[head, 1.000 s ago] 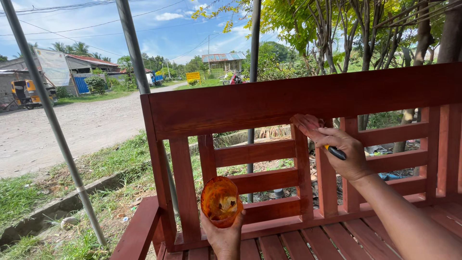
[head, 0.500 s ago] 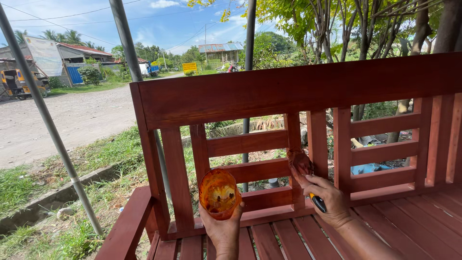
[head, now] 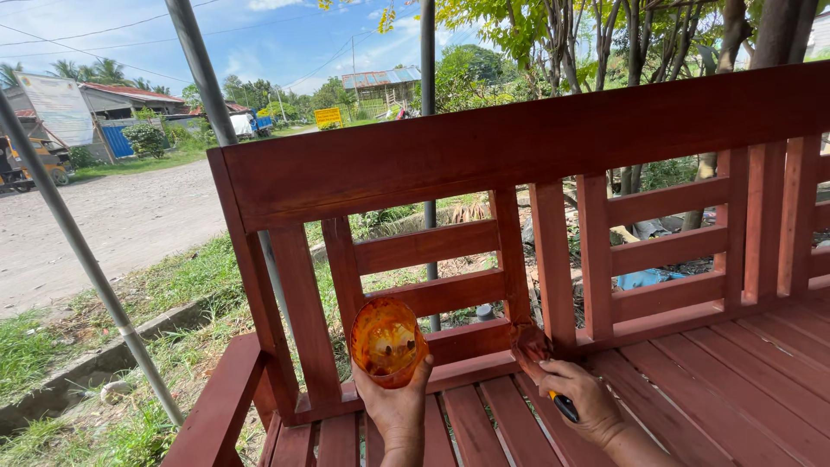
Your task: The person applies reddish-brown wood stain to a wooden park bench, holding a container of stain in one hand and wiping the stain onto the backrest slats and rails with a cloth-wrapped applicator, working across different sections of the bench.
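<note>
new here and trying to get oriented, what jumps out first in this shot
A big red-brown wooden bench fills the frame, its slatted back facing a dirt road. Low in the middle, the left hand holds up an orange-stained cup, while the right hand presses a brush against the backrest's base.

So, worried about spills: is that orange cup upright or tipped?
Tipped: the orange cup in the left hand leans its open mouth toward the camera, showing its stained inside.

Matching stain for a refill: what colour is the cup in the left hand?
The cup is translucent orange, stained reddish-brown; head view.
</note>
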`<move>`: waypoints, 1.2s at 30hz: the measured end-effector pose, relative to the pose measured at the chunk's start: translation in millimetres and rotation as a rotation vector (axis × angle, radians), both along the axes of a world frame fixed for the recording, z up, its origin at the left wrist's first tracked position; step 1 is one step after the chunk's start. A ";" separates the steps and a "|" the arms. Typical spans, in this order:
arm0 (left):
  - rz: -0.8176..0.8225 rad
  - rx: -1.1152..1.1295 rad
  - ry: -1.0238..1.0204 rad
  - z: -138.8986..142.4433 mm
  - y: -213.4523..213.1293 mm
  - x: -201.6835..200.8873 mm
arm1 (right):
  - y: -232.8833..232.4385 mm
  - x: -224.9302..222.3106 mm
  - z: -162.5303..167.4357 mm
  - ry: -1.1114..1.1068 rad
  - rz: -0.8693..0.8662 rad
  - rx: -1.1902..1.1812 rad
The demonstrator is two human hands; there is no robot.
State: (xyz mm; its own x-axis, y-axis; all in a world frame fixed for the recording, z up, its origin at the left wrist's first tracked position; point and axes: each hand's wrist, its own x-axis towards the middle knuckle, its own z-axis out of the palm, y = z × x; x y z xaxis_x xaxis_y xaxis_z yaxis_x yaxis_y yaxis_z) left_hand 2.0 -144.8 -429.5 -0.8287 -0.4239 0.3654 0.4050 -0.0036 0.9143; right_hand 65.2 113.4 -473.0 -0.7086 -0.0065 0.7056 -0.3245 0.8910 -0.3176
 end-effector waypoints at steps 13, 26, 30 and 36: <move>-0.022 0.004 0.015 3.7 -4.6 5.2 | 20.3 13.9 21.4 -0.359 0.015 0.125; 0.058 -0.009 0.068 21.3 -18.8 -0.9 | 35.4 -45.1 112.2 0.076 0.096 0.118; 0.047 -0.014 0.059 23.8 -14.0 -0.3 | 40.9 -57.7 160.0 0.292 0.048 0.135; -0.045 0.085 0.048 23.2 -6.8 -0.1 | 29.7 -64.0 166.8 0.514 0.022 0.098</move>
